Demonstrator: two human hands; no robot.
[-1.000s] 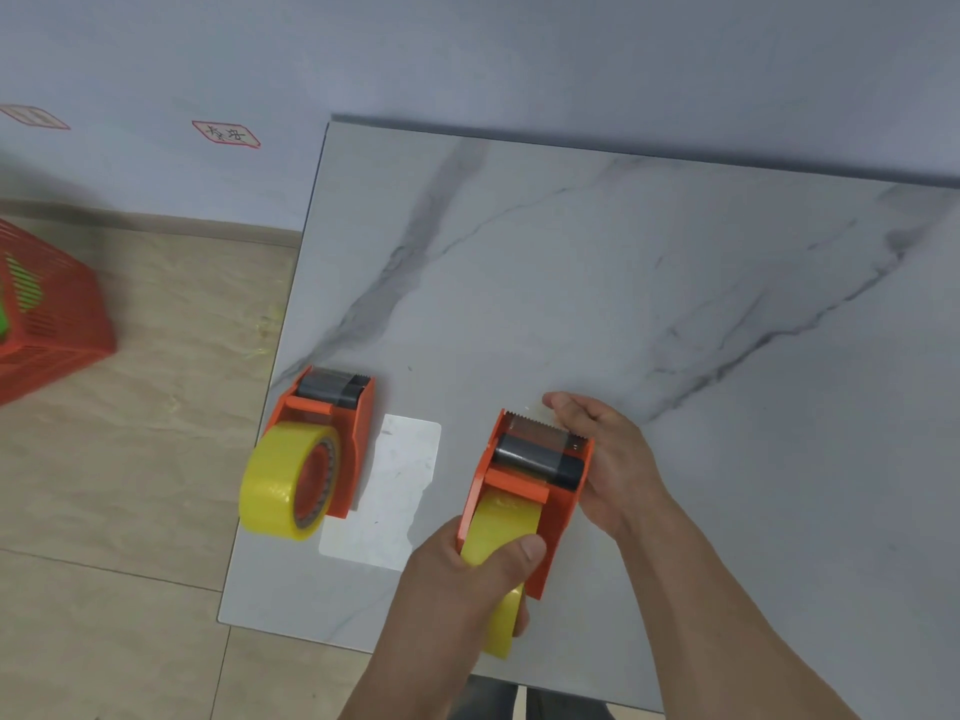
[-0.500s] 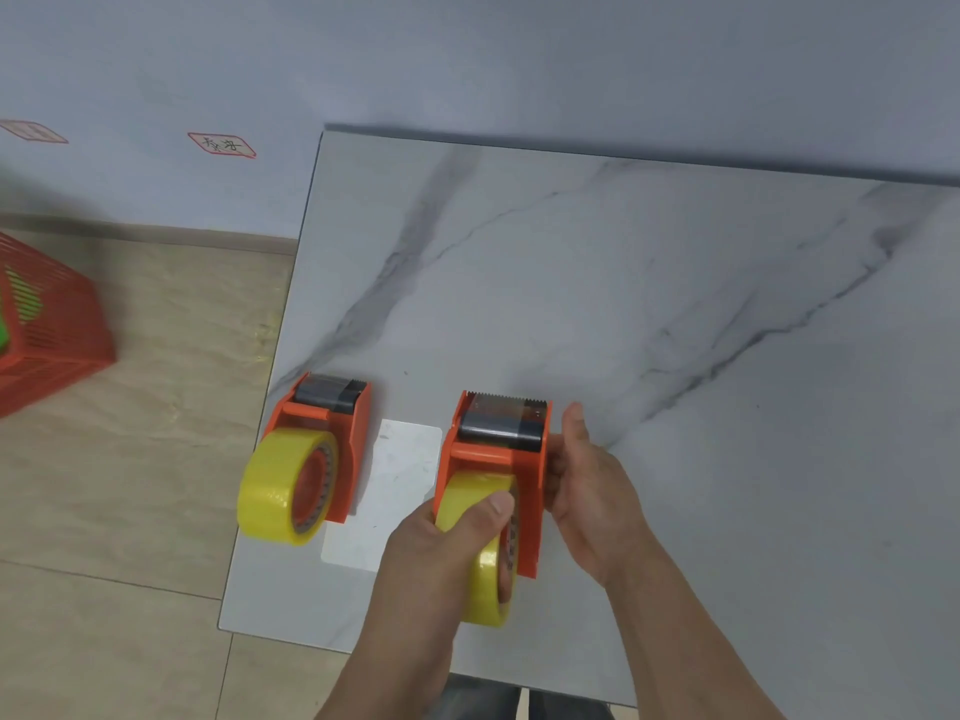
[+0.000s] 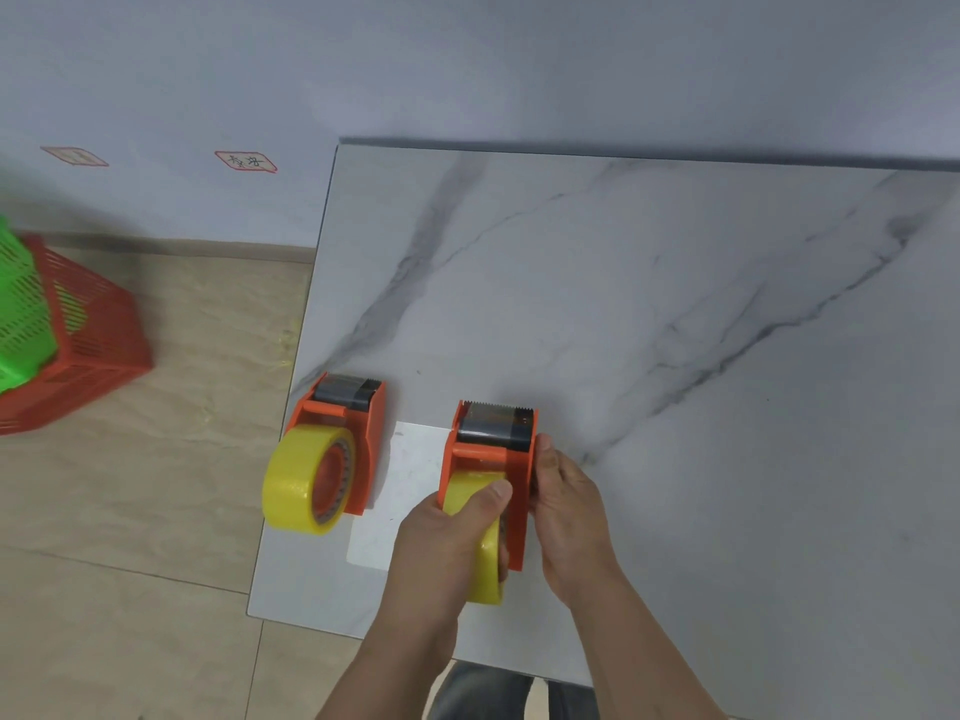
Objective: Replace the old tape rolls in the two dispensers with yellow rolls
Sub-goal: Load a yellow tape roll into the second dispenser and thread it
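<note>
Two orange tape dispensers stand on the marble table (image 3: 675,314). The left dispenser (image 3: 363,433) at the table's left edge carries a yellow roll (image 3: 298,485) and no hand touches it. The right dispenser (image 3: 493,459) also carries a yellow roll (image 3: 485,563). My left hand (image 3: 447,532) grips this roll, thumb lying over its top. My right hand (image 3: 566,506) holds the dispenser's right side, thumb up along its edge; the fingers behind it are hidden.
A white card (image 3: 405,491) lies flat between the two dispensers. On the tiled floor to the left stands a red basket (image 3: 88,356) with a green basket (image 3: 21,314) in it. The wall runs along the table's far edge.
The right dispenser has turned from tilted to straight and shifted left towards the white card. My right hand slid from its front end to its right side. My left hand keeps its grip on the roll.
</note>
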